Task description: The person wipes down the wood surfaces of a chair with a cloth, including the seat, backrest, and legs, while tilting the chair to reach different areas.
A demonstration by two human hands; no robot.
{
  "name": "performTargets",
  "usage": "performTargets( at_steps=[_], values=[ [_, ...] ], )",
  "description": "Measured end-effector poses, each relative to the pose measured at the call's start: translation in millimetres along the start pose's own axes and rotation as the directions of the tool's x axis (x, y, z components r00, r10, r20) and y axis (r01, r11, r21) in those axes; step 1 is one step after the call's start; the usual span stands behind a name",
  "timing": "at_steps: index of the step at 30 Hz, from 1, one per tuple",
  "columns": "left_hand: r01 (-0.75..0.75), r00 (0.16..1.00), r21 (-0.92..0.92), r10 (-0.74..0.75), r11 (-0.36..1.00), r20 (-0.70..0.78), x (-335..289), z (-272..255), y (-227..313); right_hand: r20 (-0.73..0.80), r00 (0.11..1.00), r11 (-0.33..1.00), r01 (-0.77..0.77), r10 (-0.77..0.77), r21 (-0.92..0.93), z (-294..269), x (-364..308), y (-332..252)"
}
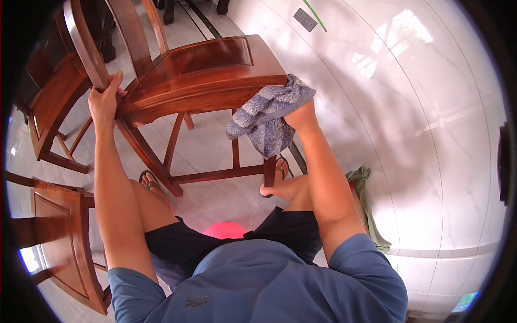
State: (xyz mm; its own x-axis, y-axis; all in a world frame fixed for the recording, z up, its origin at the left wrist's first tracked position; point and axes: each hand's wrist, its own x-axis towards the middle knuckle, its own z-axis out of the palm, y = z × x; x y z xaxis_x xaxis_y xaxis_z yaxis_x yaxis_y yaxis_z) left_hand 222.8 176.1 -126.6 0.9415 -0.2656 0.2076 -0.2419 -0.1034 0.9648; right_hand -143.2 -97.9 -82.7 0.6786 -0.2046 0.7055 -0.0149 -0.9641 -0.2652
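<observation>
A polished reddish-brown wooden chair [210, 86] stands right in front of me, its seat edge facing my knees. My left hand [106, 99] is wrapped round the chair's curved back post, close to where it meets the seat. At the seat's front right corner, my right hand [301, 116] grips a grey-blue patterned towel [269, 116]. The towel drapes over the corner and hangs down beside the front leg. Its folds hide most of my right fingers and part of that leg.
Two more wooden chairs, one upper left [59, 102] and one lower left [64, 237], stand close by. A shiny white marbled wall [409, 134] with a dark socket plate [305, 19] rises at right. Green cloth [366, 199] hangs near my right knee. Something pink [225, 230] shows between my legs.
</observation>
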Motion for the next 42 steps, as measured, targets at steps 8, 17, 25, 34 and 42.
performTargets(
  at_steps=[8,17,25,34,42],
  values=[
    [-0.013,1.000,0.049,0.014,0.999,-0.011,-4.4,1.6,6.1,-0.044,0.987,0.935,-0.159,0.153,-0.318,14.8,6.9,-36.8],
    [-0.040,0.999,0.046,0.041,0.998,-0.019,0.1,4.5,-1.4,0.090,0.980,0.979,-0.183,0.175,0.089,-1.9,-1.1,22.0],
    [-0.026,0.999,0.112,0.030,0.993,-0.037,0.5,7.3,6.0,0.065,0.989,0.969,-0.113,0.129,-0.218,13.7,3.4,9.5],
    [-0.024,0.999,0.098,0.028,0.995,-0.044,-2.4,10.7,5.8,0.077,0.953,0.947,-0.302,0.294,0.113,5.0,21.2,0.3],
    [0.001,0.999,0.119,0.005,0.993,-0.048,-3.0,8.4,10.0,0.211,0.931,0.916,-0.342,0.299,0.209,-3.5,18.4,18.7]
  ],
)
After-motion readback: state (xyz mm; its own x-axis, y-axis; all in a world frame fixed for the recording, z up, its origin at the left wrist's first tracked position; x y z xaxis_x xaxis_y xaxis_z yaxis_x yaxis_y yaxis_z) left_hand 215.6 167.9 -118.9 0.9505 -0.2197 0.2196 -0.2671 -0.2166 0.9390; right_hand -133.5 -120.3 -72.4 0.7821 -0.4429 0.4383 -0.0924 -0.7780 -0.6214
